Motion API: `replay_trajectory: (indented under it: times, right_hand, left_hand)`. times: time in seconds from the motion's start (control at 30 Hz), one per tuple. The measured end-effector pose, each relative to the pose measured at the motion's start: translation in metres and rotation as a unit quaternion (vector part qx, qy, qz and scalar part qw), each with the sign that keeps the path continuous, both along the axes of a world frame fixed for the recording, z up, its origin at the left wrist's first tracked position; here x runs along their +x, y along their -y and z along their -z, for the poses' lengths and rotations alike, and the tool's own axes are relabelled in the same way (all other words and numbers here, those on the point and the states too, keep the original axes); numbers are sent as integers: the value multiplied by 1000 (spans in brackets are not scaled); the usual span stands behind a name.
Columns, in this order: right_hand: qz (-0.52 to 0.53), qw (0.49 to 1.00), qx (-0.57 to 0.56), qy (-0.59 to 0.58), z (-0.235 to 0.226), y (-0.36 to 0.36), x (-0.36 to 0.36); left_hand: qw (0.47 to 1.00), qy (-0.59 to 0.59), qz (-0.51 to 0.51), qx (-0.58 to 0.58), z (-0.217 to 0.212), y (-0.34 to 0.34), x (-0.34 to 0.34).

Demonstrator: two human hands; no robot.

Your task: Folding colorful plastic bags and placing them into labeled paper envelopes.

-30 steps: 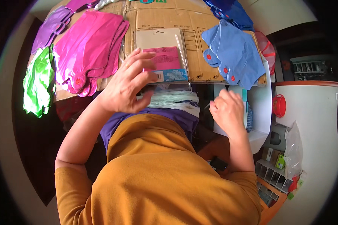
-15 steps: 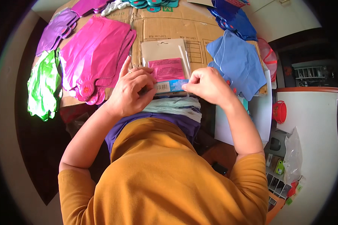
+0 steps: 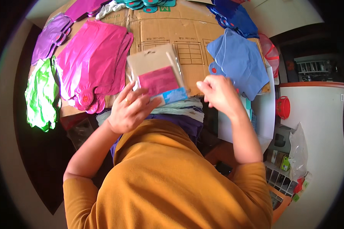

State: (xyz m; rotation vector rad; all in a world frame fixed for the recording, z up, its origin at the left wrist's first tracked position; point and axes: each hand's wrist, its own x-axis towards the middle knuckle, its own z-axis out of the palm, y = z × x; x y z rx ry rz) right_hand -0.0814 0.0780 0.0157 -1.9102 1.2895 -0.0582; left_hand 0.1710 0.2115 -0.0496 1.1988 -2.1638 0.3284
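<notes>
A flat clear plastic packet (image 3: 156, 70) holds a beige card with a hang slot, a pink panel and a blue strip along its lower edge. My left hand (image 3: 130, 106) grips the packet's lower left corner, the thumb on the blue strip. The packet is tilted above the cardboard near my waist. Off to the right of it, apart from it, my right hand (image 3: 219, 93) has its fingers curled in, and nothing shows in them. A bundle of pale strands (image 3: 191, 108) lies across my lap, beneath the packet.
Pink foil pieces (image 3: 95, 57) lie on the flattened cardboard (image 3: 164, 28) at left, beside shiny green ones (image 3: 42, 95) and purple ones (image 3: 51, 38). Light blue pieces (image 3: 240, 61) and dark blue ones (image 3: 237, 19) lie at right. A red basket (image 3: 283, 107) hangs beyond them.
My right hand has let go of the packet's lower right corner and moved right. The packet has shifted left and tilted in my left hand.
</notes>
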Motion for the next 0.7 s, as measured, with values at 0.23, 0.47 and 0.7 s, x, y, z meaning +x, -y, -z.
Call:
replay_trajectory:
  times: [0.23,0.47,0.7]
  right_hand:
    - [70,887,301,344,17,-63,-39]
    - [127,863,160,462,4,-78,-164]
    - [585,772,-175,176,65,-14,-352]
  left_hand:
    - [996,27,75,-50,-32,-7,-27]
    - [984,-105,108,-96,-33,0,-49]
    - [982,-140,129,18,-35,1,-46]
